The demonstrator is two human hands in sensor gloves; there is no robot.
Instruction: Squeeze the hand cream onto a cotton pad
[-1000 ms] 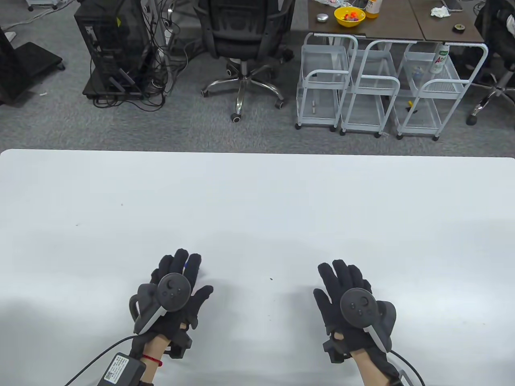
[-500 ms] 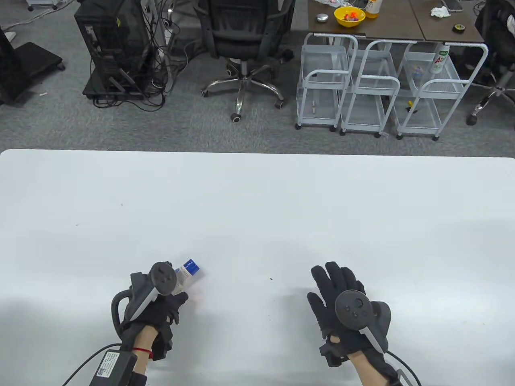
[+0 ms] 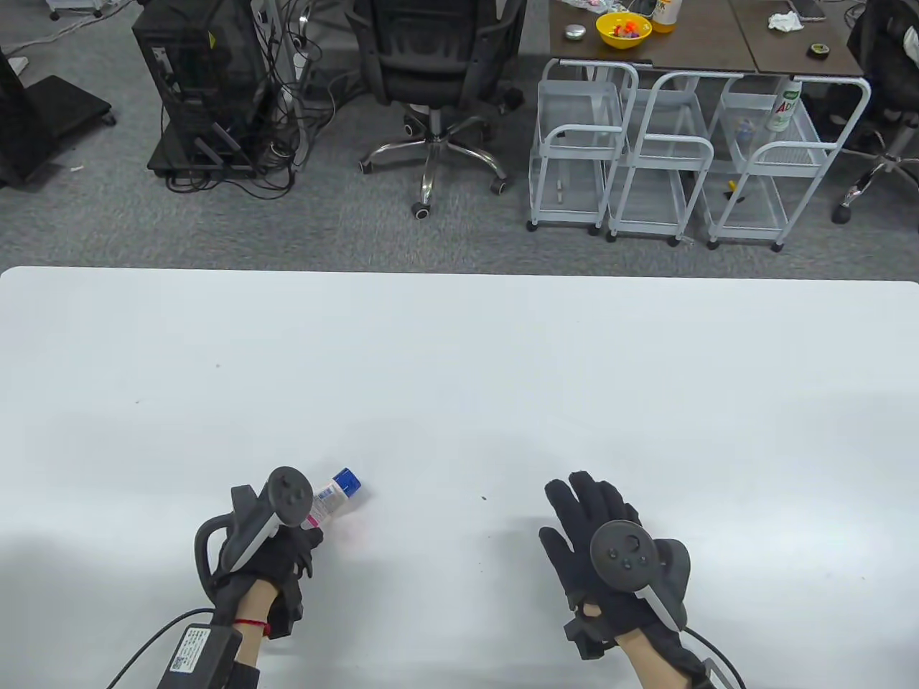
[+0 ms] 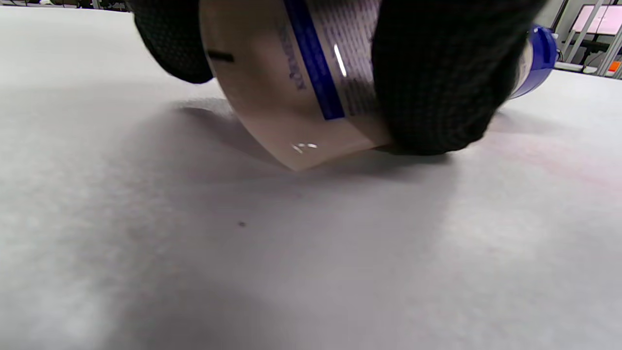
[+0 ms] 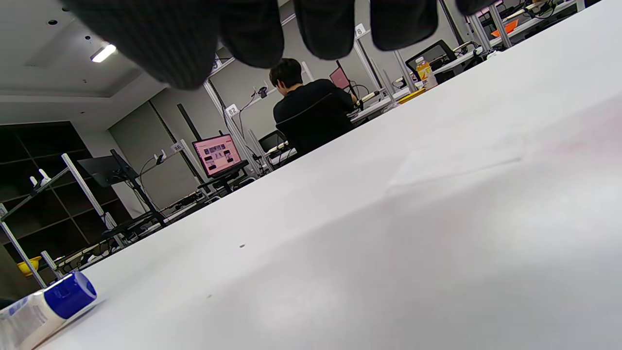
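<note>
My left hand [image 3: 305, 535] grips a white hand cream tube [image 3: 330, 499] with a blue cap [image 3: 347, 482], which points up and to the right. In the left wrist view my fingers [image 4: 437, 73] wrap the tube [image 4: 291, 73], and its flat end sits just at the table surface. My right hand [image 3: 574, 513] is open and empty, fingers spread over the table. The right wrist view shows a faint white square cotton pad [image 5: 452, 167] lying flat ahead of my fingers [image 5: 325, 24], with the tube [image 5: 43, 306] at the far left. I cannot make out the pad in the table view.
The white table [image 3: 459, 359] stretches wide ahead of both hands. Beyond its far edge stand an office chair [image 3: 431, 79], a computer tower [image 3: 201, 86] and white wire carts [image 3: 675, 165]. Cables trail from both wrists at the near edge.
My left hand lay flat over the tube, then closed around it and turned, so the tube and its blue cap now show. My right hand drifted slightly left and nearer.
</note>
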